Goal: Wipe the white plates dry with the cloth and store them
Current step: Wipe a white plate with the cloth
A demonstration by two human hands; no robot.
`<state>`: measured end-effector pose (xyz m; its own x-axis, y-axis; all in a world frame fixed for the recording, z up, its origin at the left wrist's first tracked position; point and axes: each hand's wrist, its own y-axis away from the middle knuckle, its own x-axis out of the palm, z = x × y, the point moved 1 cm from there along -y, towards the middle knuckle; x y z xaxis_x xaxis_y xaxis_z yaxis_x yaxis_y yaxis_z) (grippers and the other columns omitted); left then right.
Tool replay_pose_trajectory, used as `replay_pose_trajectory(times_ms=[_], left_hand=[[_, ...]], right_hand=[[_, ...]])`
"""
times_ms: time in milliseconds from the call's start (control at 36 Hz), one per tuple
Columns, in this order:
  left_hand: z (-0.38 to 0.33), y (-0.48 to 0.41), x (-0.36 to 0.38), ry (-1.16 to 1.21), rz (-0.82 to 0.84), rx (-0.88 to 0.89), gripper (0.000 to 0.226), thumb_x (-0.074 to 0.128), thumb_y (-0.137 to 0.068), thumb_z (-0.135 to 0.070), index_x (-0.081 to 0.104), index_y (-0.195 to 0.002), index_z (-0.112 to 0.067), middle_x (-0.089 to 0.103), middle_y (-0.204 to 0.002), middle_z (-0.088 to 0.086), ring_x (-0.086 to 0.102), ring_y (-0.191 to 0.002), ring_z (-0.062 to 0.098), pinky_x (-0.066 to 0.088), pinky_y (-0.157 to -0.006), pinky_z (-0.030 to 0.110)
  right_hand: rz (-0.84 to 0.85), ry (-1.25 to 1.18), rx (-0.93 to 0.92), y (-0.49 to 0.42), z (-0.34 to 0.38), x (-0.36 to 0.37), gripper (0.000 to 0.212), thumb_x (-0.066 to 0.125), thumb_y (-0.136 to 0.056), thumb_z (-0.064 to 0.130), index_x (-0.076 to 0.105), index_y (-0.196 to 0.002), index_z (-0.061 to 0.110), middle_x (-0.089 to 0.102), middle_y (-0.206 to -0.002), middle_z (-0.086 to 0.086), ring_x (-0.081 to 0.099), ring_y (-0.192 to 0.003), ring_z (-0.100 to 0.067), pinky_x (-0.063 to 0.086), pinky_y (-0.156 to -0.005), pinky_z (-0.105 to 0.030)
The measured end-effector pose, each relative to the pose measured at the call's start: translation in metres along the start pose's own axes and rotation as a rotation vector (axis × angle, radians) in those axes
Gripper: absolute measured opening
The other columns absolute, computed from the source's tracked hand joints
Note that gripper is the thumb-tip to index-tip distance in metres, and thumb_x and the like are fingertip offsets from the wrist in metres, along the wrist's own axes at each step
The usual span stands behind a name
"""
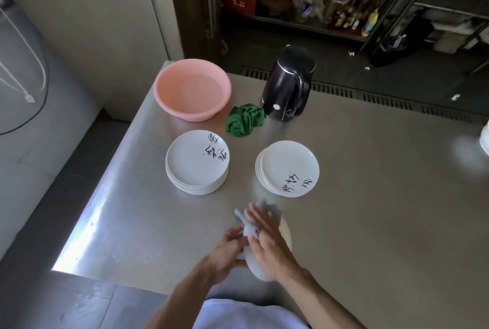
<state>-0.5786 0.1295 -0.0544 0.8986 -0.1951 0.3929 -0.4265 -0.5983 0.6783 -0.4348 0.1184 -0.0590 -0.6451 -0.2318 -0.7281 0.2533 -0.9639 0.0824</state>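
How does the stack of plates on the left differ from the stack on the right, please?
The left stack looks taller than the right stack. The left stack's top plate carries its print at the far right; the right stack's, at the near edge. The left stack stands by the pink basin, the right stack nearer the black kettle. Both hold round white plates on the steel table.

Steel table [370, 196]: pink basin [192, 89], kettle [287, 88], green cloth [244, 119], left plate stack [197, 162], right plate stack [287, 168].
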Motion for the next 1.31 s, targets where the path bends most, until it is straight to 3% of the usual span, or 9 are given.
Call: replay_pose_trajectory(times_ms=[111,278,472,639,778,1056,1139,1222,1306], left_hand=[[0.006,0.001,-0.003,0.010,-0.042,-0.022,0.031,0.064,-0.097,-0.005,0.062,-0.127,0.000,0.067,-0.120,0.027,0.067,-0.100,0.033,0.055,-0.091,0.059],[0.008,0.000,-0.007,0.056,-0.081,-0.058,0.029,0.060,-0.099,-0.006,0.063,-0.128,-0.008,0.073,-0.110,0.007,0.070,-0.093,0.026,0.060,-0.082,0.049],[0.001,0.002,0.003,0.009,-0.016,-0.011,0.027,0.061,-0.100,-0.008,0.064,-0.127,-0.013,0.073,-0.118,0.016,0.070,-0.105,0.031,0.060,-0.084,0.046],[0.001,0.002,-0.002,0.280,-0.132,0.004,0.012,0.057,-0.100,-0.004,0.061,-0.107,-0.014,0.055,-0.088,0.015,0.047,-0.064,0.020,0.047,-0.066,0.034],[-0.015,-0.006,-0.009,0.317,-0.196,0.067,0.011,0.055,-0.101,-0.004,0.058,-0.110,-0.011,0.061,-0.077,0.008,0.051,-0.054,0.015,0.055,-0.056,0.031],[-0.038,-0.015,0.000,0.385,-0.106,0.069,0.034,0.051,-0.106,-0.011,0.053,-0.133,0.009,0.069,-0.124,0.025,0.069,-0.107,0.034,0.063,-0.084,0.041],[-0.034,-0.021,-0.003,0.209,-0.267,0.096,0.032,0.054,-0.105,-0.022,0.056,-0.134,-0.006,0.065,-0.128,0.009,0.061,-0.117,0.025,0.060,-0.087,0.043],[-0.021,-0.022,-0.013,-0.240,-0.490,0.147,0.044,0.050,-0.108,-0.026,0.045,-0.149,-0.011,0.052,-0.145,0.004,0.050,-0.133,0.023,0.041,-0.114,0.046],[-0.002,-0.017,-0.018,-0.209,-0.331,0.050,0.038,0.043,-0.109,-0.041,0.062,-0.133,-0.018,0.070,-0.128,0.011,0.067,-0.113,0.026,0.055,-0.098,0.044]], right_hand=[[0.080,0.178,-0.087,0.011,-0.024,0.004,0.054,0.038,-0.102,0.022,0.030,-0.155,0.016,0.017,-0.165,0.005,0.007,-0.154,-0.013,0.000,-0.125,-0.033],[0.025,0.139,0.457,0.022,-0.054,0.000,0.055,0.030,-0.109,0.024,0.012,-0.159,0.013,-0.001,-0.165,0.004,0.001,-0.155,-0.017,-0.004,-0.122,-0.029],[0.150,0.172,-0.073,0.024,-0.013,0.001,0.056,0.031,-0.106,0.029,0.013,-0.158,0.018,0.002,-0.167,0.004,-0.007,-0.154,-0.012,-0.004,-0.124,-0.029],[0.049,0.024,0.366,0.018,-0.027,0.002,0.051,0.031,-0.109,0.023,0.022,-0.157,0.012,0.000,-0.164,0.002,-0.003,-0.154,-0.016,-0.003,-0.123,-0.023],[0.075,0.076,0.135,0.031,-0.014,0.001,0.053,0.027,-0.108,0.031,0.026,-0.156,0.011,0.010,-0.164,0.002,0.003,-0.154,-0.013,0.001,-0.125,-0.028],[-0.125,0.315,-0.018,0.018,0.003,-0.016,0.050,0.042,-0.101,0.029,0.049,-0.143,0.002,0.057,-0.140,-0.010,0.057,-0.127,-0.024,0.045,-0.107,-0.035],[-0.191,0.160,0.122,0.012,0.002,-0.027,0.050,0.047,-0.097,0.006,0.047,-0.144,0.022,0.054,-0.125,0.012,0.054,-0.109,-0.009,0.037,-0.095,-0.014],[-0.376,-0.087,0.431,0.007,-0.002,-0.034,0.014,0.042,-0.106,0.021,0.053,-0.108,0.029,0.059,-0.096,0.017,0.061,-0.092,-0.013,0.038,-0.071,-0.005],[-0.412,-0.240,0.546,0.007,-0.010,-0.034,0.011,0.043,-0.105,0.019,0.054,-0.105,0.017,0.059,-0.090,0.011,0.060,-0.084,-0.015,0.038,-0.065,-0.003]])
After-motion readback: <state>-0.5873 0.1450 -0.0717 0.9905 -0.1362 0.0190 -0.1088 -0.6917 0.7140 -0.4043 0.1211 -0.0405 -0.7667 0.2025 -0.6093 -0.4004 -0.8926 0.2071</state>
